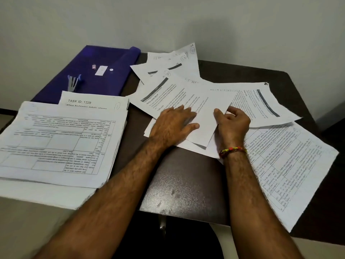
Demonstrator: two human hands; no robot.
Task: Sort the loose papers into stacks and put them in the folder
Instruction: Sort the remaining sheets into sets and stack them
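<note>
Papers lie fanned loose across the dark table, right under and beyond my fingertips. My left hand lies flat on the top sheet, fingers straight and close together, thumb stretched out to the right. My right hand pinches the right edge of that same sheet, thumb on top, the other fingers curled beneath. On that sheet I can pick out a grey header bar and lines of print, but none of it reads clearly. A sheet ruled into a table sits right of my right wrist, which wears a thread bracelet.

Left of my left fingers rests a thick sorted stack, topmost page a ruled form turned away from me. Just behind it a second stack shows "TASK ID: 1228". Beyond that, far from my fingers, the blue folder lies closed and flat, a small white label on its cover; I cannot tell what it holds.
</note>
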